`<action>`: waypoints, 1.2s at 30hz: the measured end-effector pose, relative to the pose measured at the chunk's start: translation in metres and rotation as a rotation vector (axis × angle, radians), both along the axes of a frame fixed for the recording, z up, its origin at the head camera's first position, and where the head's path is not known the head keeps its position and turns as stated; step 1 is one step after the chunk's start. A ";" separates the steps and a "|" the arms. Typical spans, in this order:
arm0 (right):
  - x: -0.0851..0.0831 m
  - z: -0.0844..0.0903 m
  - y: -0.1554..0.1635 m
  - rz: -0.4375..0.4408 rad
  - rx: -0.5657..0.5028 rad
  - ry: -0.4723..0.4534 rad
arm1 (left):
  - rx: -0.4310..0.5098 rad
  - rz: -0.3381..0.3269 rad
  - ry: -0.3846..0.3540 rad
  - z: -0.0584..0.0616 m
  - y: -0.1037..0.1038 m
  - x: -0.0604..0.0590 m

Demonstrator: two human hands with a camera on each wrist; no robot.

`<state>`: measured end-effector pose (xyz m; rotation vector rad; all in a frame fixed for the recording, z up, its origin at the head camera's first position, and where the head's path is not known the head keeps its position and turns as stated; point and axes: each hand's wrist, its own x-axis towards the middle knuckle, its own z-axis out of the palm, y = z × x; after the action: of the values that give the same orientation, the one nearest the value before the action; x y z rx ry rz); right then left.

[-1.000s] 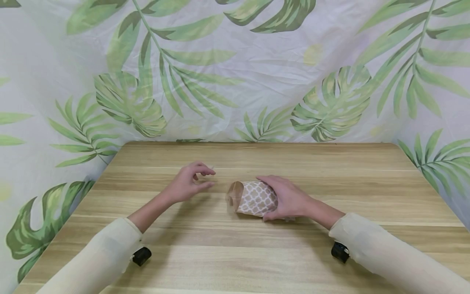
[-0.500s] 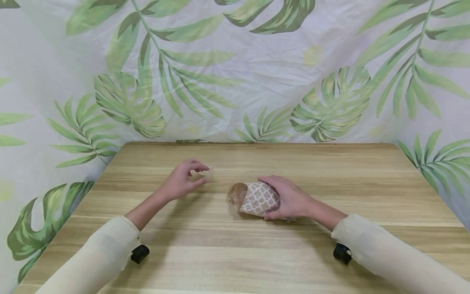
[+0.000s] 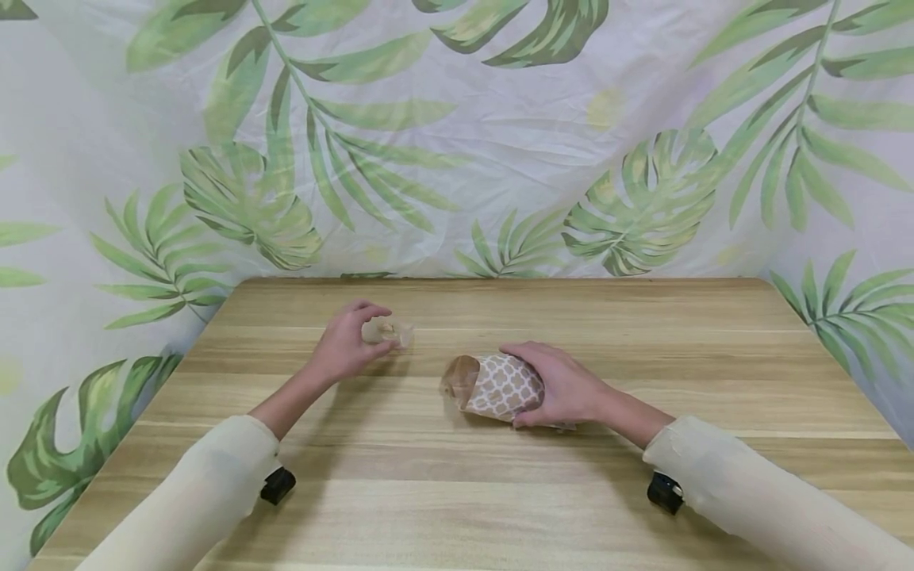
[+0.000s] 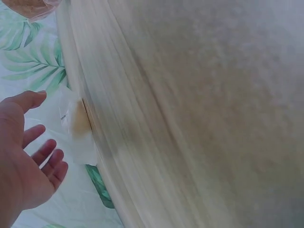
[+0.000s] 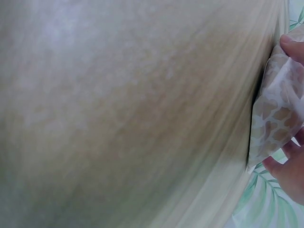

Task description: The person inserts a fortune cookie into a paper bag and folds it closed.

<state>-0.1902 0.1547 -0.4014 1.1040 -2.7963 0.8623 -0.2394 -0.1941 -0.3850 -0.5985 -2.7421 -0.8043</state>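
Observation:
On the table lies a small clear plastic packet [image 3: 389,329] with something tan inside. Just left of it my left hand [image 3: 345,342] is spread, thumb and fingers apart, holding nothing. In the left wrist view a gap shows between the loosely bent fingers [image 4: 43,153] and the packet [image 4: 80,126]. My right hand [image 3: 564,385] grips a brown paper bag [image 3: 507,386] with a white lattice pattern, which lies on its side, mouth facing left. Crinkled clear wrapping [image 3: 450,385] shows at that mouth. The right wrist view has the bag [image 5: 278,107] between thumb and fingers.
The wooden table [image 3: 457,507] reaches back to a leaf-printed cloth [image 3: 443,159]. A black wrist camera [image 3: 278,485] sits under the left sleeve, another black camera [image 3: 664,493] under the right sleeve.
My left hand has drawn back a little to the left, its fingers spreading, and the clear packet now shows on the table before it. The right hand and paper bag stay nearly in place.

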 end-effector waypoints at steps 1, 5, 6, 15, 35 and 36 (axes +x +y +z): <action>0.000 0.000 0.000 0.002 0.000 0.002 | -0.021 0.007 0.008 0.000 0.000 0.000; -0.001 -0.001 0.000 0.007 -0.003 0.007 | -0.101 0.008 0.042 -0.003 0.000 -0.003; -0.001 -0.001 0.000 0.007 -0.005 0.007 | -0.112 0.002 0.043 -0.004 0.000 -0.004; -0.002 -0.004 0.000 0.007 -0.014 -0.005 | -0.088 -0.036 -0.002 -0.008 0.002 -0.008; -0.002 -0.003 0.000 -0.003 -0.009 -0.003 | -0.107 -0.046 -0.071 -0.007 -0.001 -0.010; -0.002 -0.003 0.000 -0.003 -0.010 -0.004 | -0.130 -0.027 -0.074 -0.007 -0.002 -0.010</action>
<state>-0.1922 0.1546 -0.4048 1.0975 -2.7927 0.8785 -0.2489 -0.1963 -0.3924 -0.6450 -2.8773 -0.6707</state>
